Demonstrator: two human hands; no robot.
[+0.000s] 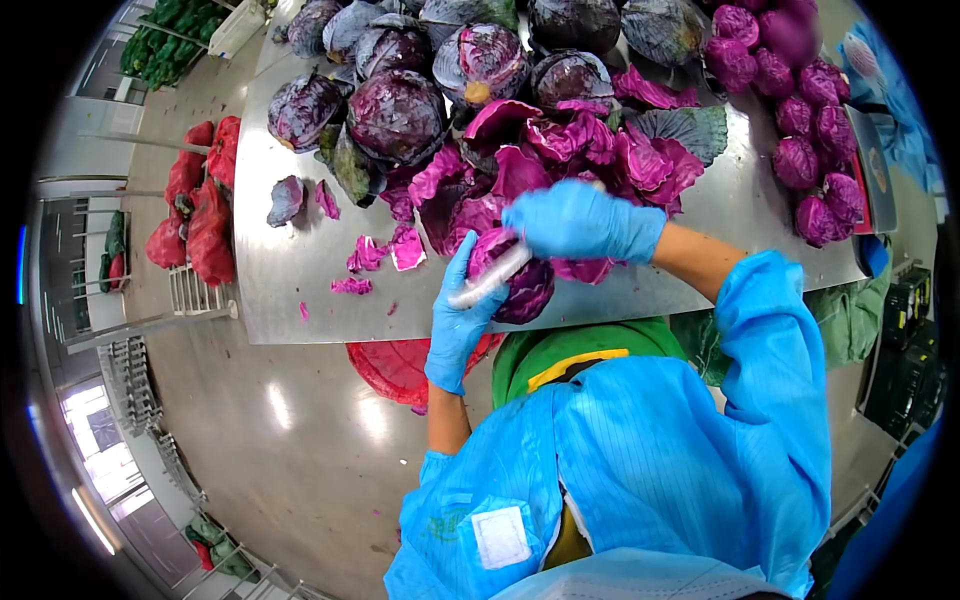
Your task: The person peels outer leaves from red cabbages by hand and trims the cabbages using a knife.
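Observation:
A purple cabbage (527,292) is held at the front edge of the metal table by my left hand (462,318), gloved in blue, with the fingers wrapped round its left side. My right hand (583,222), also in a blue glove and blurred, is closed on a knife whose pale blade (492,277) lies across the cabbage. Loose purple leaves (520,172) are heaped just beyond both hands. Small leaf scraps (368,254) lie to the left of the cabbage.
Whole dark cabbages (396,115) fill the table's far side. Smaller peeled cabbages (796,162) are piled at the right, near another person's blue sleeve (885,85). Red net sacks (208,230) stand left of the metal table (270,290). A red net (385,372) lies under its front edge.

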